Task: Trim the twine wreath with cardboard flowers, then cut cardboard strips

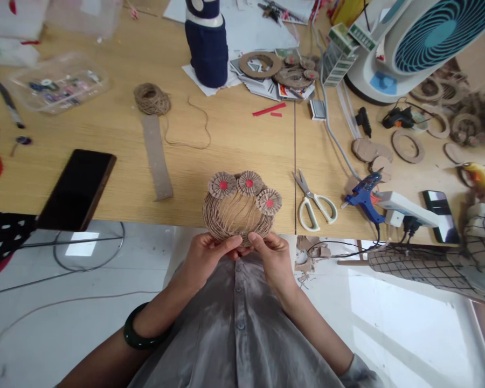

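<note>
Between my hands is a twine-wrapped wreath, held at the table's front edge. Three pleated brown paper rosettes with red centres sit along its far rim, and strands of twine cross its opening. My left hand pinches the near rim from the left, thumb on top. From the right, my right hand grips the same rim, its thumb close to the other. Fingers under the wreath are partly hidden. White-handled scissors lie open on the table to the right of the wreath.
A brown strip and a twine ball lie left of centre, near a dark phone. At right are a blue glue gun, a power strip, cardboard rings and a fan. A navy bottle stands behind.
</note>
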Tool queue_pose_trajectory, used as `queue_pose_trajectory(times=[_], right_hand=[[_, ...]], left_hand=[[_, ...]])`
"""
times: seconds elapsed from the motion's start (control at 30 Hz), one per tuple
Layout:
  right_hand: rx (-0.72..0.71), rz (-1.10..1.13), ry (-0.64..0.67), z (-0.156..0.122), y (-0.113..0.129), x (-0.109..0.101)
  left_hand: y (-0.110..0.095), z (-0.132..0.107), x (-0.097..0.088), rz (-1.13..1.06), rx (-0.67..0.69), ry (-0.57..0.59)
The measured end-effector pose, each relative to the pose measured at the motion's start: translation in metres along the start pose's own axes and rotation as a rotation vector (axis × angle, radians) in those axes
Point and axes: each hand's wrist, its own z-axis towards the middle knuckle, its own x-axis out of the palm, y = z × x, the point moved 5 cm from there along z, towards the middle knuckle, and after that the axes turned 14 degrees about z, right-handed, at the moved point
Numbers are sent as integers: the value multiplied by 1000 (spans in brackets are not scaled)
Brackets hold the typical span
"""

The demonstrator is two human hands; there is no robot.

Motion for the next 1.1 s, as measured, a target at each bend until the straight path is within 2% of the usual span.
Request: queue_pose_trajectory(times=[0.17,0.33,0.43,0.5,0.6,0.67,0.87,1.1], right_hand=[[66,117,41,0,-3,5],[-6,62,21,1,-1,-2],[-2,63,-29,2,-4,-8],[25,87,-63,2,-6,-11],[52,98,-80,3,-9,-11],[62,99,-75,3,-9,-10],[86,120,-42,2,-6,-5],[17,118,-71,2,-1,-13]], left_hand=[[0,-2,1,16,56,9],[1,-2,-1,121,45,26],[-3,-1,-5,140,45,61],[-5,-1,-13,167,60,-1],[-6,0,-28,184,77,-169],[-5,1,-33,155,68,-218],[-6,2,-36,139,71,-255],[0,1,-41,127,55,-262]])
